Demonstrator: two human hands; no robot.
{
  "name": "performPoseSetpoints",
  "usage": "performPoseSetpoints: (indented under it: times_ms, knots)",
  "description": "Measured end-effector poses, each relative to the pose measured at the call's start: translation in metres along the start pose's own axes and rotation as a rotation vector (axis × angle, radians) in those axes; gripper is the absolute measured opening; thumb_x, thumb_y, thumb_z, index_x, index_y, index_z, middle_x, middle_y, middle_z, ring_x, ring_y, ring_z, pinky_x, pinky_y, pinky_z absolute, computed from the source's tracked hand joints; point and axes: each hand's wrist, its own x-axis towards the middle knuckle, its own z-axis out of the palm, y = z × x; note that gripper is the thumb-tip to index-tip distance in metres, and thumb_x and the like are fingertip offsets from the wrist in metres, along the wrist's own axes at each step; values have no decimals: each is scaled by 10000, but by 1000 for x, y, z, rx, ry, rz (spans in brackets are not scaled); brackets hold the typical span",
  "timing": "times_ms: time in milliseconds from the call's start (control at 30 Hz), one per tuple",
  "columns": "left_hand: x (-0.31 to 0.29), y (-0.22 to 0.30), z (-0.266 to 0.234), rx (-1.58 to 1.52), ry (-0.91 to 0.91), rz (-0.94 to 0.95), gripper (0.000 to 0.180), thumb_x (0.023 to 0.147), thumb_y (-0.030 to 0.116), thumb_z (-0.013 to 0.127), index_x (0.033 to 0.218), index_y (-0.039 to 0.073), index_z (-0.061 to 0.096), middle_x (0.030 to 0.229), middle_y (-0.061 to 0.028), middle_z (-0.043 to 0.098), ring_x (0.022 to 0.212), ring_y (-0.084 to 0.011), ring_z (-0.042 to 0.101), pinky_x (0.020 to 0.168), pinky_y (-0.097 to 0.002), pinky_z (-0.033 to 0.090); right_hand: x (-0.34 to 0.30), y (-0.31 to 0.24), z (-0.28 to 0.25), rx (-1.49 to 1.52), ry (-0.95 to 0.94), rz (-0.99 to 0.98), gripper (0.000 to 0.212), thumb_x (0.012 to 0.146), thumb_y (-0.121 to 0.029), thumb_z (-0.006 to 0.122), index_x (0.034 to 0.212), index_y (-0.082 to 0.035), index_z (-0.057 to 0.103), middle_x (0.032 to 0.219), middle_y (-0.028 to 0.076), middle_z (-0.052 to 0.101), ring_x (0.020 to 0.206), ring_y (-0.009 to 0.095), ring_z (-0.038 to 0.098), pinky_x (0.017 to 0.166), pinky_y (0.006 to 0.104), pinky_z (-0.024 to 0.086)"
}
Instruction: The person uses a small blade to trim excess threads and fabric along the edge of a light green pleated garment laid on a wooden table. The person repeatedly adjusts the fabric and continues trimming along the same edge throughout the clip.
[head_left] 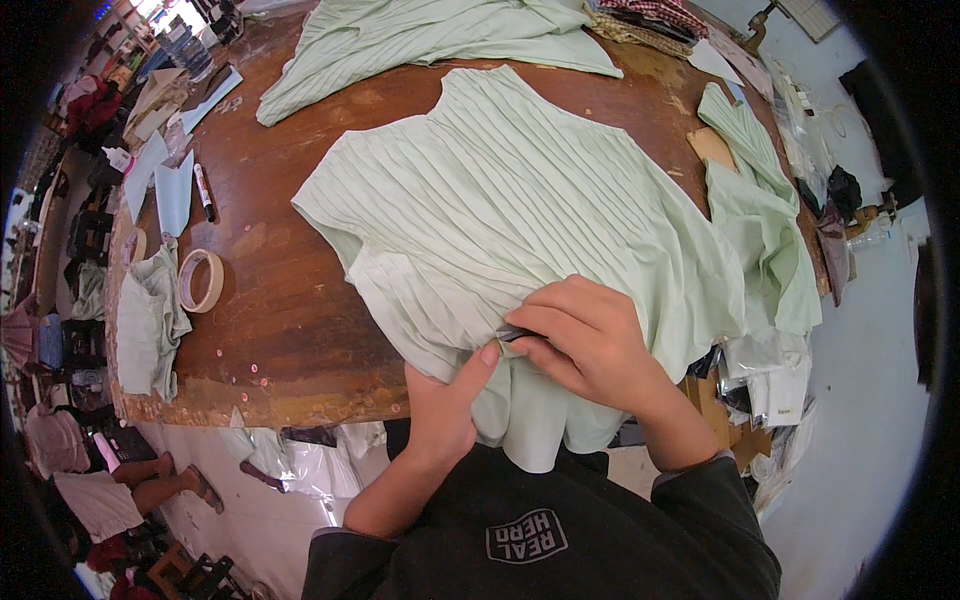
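Observation:
A pale green pleated garment piece (530, 190) is spread on the wooden table, its lower end hanging over the near edge. My left hand (445, 400) pinches the fabric near that edge, thumb on top, with the other fingers mostly hidden beneath the cloth. My right hand (595, 335) is closed around a small dark tool (513, 332), whose tip meets the cloth right beside my left thumb. Most of the tool is covered by my fingers, so its kind cannot be made out.
More pale green cloth (430, 45) lies at the far side, with another piece (755, 225) at the right. On the brown table (270, 330), a tape roll (201, 281), a marker (204, 192) and folded cloth (150, 320) sit left. A person's legs (150, 480) show lower left.

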Motion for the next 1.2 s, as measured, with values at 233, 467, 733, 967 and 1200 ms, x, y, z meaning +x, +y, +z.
performPoseSetpoints:
  times_ms: [233,467,733,967,1200]
  knots:
    - [-1,-1,0,-9,-6,4,560,832,-56,663,1335,-12,420,1264,-89,539,1148,-164,533,983,-316,429,-2,3,3,7,16,-10,215,716,-109,748,901,-59,651,838,61,616,682,239,588,573,336,472]
    - [-1,-1,0,-15,-13,9,567,839,-48,659,1347,-11,409,1272,-92,534,1156,-169,530,986,-319,430,-8,6,5,63,55,31,206,721,-109,750,901,-53,666,858,69,637,709,244,610,590,334,488]
    - [-1,0,2,-55,-28,-28,550,850,-37,652,1346,-15,415,1270,-96,541,1157,-170,534,995,-321,424,-7,2,5,25,72,5,224,703,-101,760,902,-54,668,839,63,628,670,231,585,563,329,473]
    - [-2,0,2,-38,-21,-22,543,846,-45,653,1339,-17,426,1260,-95,550,1146,-173,543,988,-316,428,-7,3,6,-6,73,-33,239,684,-91,765,896,-51,663,835,60,628,657,233,575,560,334,471]
    - [-2,-1,1,-38,-1,-2,507,849,-39,659,1311,-14,451,1244,-93,561,1118,-167,560,965,-311,445,-16,-28,-9,374,49,352,239,845,-76,662,1064,10,619,896,141,605,721,269,590,632,319,483]
